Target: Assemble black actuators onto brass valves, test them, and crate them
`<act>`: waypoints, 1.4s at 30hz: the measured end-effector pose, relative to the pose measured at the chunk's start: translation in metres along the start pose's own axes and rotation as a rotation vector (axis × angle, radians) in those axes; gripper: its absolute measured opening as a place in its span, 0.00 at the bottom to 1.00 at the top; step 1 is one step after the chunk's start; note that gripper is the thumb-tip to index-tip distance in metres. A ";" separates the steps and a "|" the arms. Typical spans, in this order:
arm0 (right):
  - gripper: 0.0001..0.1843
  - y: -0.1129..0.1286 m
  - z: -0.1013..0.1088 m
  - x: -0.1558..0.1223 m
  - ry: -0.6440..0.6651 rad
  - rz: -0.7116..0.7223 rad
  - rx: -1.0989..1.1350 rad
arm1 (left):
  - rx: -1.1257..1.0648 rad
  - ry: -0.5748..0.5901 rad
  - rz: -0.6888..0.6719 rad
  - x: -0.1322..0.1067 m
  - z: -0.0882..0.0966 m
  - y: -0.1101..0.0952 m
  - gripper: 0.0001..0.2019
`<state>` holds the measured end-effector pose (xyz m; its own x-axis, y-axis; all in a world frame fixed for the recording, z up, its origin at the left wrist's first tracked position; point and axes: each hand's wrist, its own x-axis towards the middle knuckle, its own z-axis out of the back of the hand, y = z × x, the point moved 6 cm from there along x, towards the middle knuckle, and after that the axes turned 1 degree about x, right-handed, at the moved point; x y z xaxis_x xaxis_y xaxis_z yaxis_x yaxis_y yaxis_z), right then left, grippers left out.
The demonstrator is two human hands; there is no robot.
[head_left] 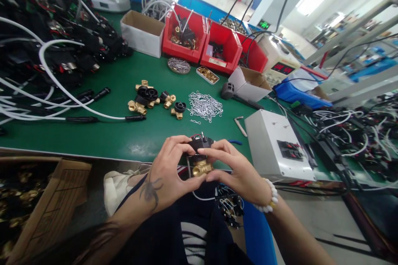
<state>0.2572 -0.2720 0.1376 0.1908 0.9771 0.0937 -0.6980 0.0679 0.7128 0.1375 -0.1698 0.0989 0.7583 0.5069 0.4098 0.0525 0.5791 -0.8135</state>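
Both my hands hold one small valve (200, 157) over my lap, just in front of the green bench edge. It has a black coil block on top and a brass body below, with a thin wire hanging down. My left hand (169, 172) wraps its fingers round the left side. My right hand (234, 169) pinches the black top and the brass end from the right. On the green mat (124, 132) beyond lie several more brass valves with black caps (152, 98) and a heap of small silver wire clips (204, 105).
A white control box (275, 145) stands right of my hands. Red bins (186, 35) and small cardboard boxes (141, 33) line the back. Black parts with white cables (52, 62) pile up on the left. A carton of brass parts (34, 198) sits at lower left.
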 end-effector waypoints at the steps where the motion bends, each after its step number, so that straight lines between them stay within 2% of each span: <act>1: 0.22 -0.001 -0.001 -0.001 0.001 0.010 -0.003 | 0.007 0.002 0.001 0.000 0.000 0.000 0.16; 5: 0.18 0.002 -0.005 -0.004 -0.024 0.045 0.006 | 0.007 -0.016 0.019 0.000 0.001 0.001 0.14; 8: 0.23 0.003 0.005 0.000 0.000 0.056 -0.008 | -0.006 -0.004 0.058 0.002 0.003 0.002 0.13; 9: 0.25 0.000 0.017 0.005 -0.017 0.041 -0.036 | -0.012 0.011 0.076 0.003 0.003 0.003 0.13; 11: 0.27 -0.016 0.057 0.018 -0.137 -0.053 -0.182 | -0.033 0.020 0.106 0.005 0.003 0.004 0.14; 12: 0.25 -0.029 0.084 0.026 -0.256 -0.143 -0.312 | -0.047 0.013 0.115 0.005 0.004 0.004 0.15; 13: 0.23 -0.044 0.109 0.034 -0.319 -0.261 -0.495 | -0.061 0.000 0.121 0.006 0.004 0.005 0.16; 14: 0.22 -0.062 0.129 0.044 -0.302 -0.405 -0.698 | -0.075 -0.012 0.126 0.006 0.003 0.006 0.18; 15: 0.22 -0.083 0.143 0.053 -0.188 -0.546 -0.870 | -0.087 -0.022 0.128 0.006 0.002 0.007 0.20; 17: 0.21 -0.117 0.160 0.073 -0.067 -0.642 -0.939 | -0.099 -0.026 0.131 0.005 -0.001 0.010 0.25; 21: 0.16 -0.166 0.156 0.100 0.130 -0.715 -0.985 | -0.080 -0.009 0.136 0.000 -0.006 0.015 0.33; 25: 0.18 -0.180 0.145 0.112 0.157 -0.746 -1.054 | -0.043 0.012 0.132 -0.003 -0.007 0.015 0.34; 30: 0.18 -0.176 0.135 0.114 0.140 -0.730 -1.065 | -0.038 0.003 0.112 -0.002 -0.008 0.014 0.33; 34: 0.14 -0.159 0.123 0.119 0.093 -0.614 -1.018 | -0.050 -0.027 0.094 -0.003 -0.010 0.017 0.33; 36: 0.13 -0.138 0.123 0.122 0.003 -0.514 -1.005 | -0.051 -0.028 0.080 -0.003 -0.011 0.018 0.34; 39: 0.18 -0.091 0.132 0.117 -0.218 -0.356 -0.983 | -0.055 -0.023 0.074 -0.003 -0.012 0.018 0.35; 42: 0.19 -0.030 0.140 0.089 -0.498 -0.216 -0.846 | -0.066 -0.041 0.096 -0.003 -0.012 0.018 0.35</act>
<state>0.3914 -0.2154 0.2220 0.5028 0.7449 0.4385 -0.8386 0.5435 0.0383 0.1440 -0.1685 0.0779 0.7350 0.5843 0.3442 0.0245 0.4844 -0.8745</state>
